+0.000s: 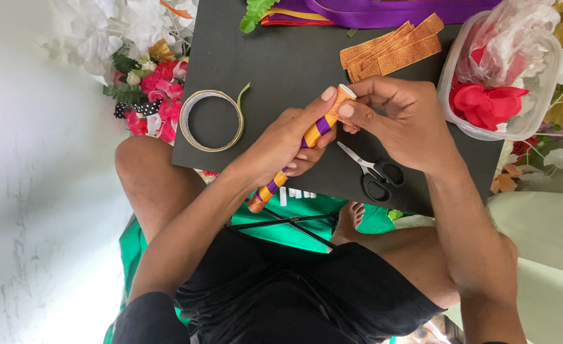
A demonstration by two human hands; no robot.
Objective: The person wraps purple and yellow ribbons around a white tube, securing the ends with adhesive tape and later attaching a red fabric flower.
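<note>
Orange-and-purple ribbon-wrapped stick (294,155) gripped in my left hand (288,141); my right hand (401,122) fingers pinch its glittery orange tip above black scissors (374,172).

**Shiny ribbon, sparkly strips, dull board**

The stick (294,153) is wrapped in smooth, shiny ribbon. The orange strips (393,50) look rough and glittery. The black board (281,57) is matt. The scissors (374,172) have shiny metal blades and black plastic handles. The tub (536,95) is clear plastic.
</note>
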